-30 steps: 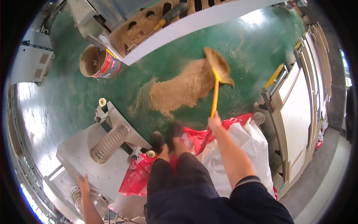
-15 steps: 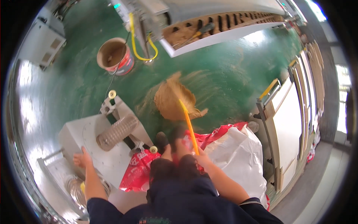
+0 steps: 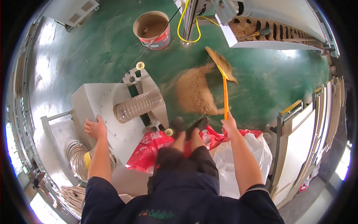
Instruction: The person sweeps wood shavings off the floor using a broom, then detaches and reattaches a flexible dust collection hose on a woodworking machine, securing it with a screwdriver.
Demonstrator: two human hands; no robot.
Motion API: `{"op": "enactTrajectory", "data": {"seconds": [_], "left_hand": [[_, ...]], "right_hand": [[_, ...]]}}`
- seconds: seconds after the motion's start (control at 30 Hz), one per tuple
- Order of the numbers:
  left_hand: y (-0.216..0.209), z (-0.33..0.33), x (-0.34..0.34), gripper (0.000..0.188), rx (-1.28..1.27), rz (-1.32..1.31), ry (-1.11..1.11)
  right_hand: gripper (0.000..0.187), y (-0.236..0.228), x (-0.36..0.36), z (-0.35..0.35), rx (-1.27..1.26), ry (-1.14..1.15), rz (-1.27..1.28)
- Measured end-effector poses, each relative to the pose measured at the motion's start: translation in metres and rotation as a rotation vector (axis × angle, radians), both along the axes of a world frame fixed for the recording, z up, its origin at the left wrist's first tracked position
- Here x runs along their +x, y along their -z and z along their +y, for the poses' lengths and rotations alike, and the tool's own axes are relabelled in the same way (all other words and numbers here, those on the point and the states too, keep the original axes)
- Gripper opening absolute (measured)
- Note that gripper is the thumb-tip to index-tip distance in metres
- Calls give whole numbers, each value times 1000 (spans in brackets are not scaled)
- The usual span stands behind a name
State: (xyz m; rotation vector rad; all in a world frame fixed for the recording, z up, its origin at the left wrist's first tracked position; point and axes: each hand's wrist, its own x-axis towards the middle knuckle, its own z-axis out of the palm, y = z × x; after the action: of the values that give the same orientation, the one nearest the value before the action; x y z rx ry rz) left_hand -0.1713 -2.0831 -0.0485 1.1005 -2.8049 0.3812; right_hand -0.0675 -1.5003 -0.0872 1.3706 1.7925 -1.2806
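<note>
My right hand (image 3: pixel 229 124) is wrapped round the orange handle of a broom (image 3: pixel 226 95). Its straw bristles fan out on the green floor at the right edge of a sawdust pile (image 3: pixel 195 91). My left hand (image 3: pixel 96 128) is over the grey blower housing (image 3: pixel 100 97), thumb apart and fingers loosely bent, with nothing visible in it. Whether it touches the housing I cannot tell. From that housing sticks a short clear ribbed hose (image 3: pixel 138 106).
A red and white bucket (image 3: pixel 152 31) with brown dust inside stands ahead. A machine tray (image 3: pixel 276 44) holds sawdust and a screwdriver. Red and white plastic sacks (image 3: pixel 242 160) lie by my feet. Boards (image 3: pixel 294 138) lean on a rack at right. Another ribbed hose (image 3: pixel 80 156) curves at left.
The broom has swung up and to the right, and its bristles now show beside the pile instead of over it. My view has shifted. My left hand's fingers are more bent.
</note>
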Motion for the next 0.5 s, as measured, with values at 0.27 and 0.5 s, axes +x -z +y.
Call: {"op": "enactTrajectory", "data": {"seconds": [0.27,0.5], "left_hand": [[1,1,-1,72,16,9,17],[-1,10,-7,73,18,-8,-3]], "right_hand": [[76,20,77,-134,71,-438,-29],[81,-53,72,-169,-405,-172,-138]]}}
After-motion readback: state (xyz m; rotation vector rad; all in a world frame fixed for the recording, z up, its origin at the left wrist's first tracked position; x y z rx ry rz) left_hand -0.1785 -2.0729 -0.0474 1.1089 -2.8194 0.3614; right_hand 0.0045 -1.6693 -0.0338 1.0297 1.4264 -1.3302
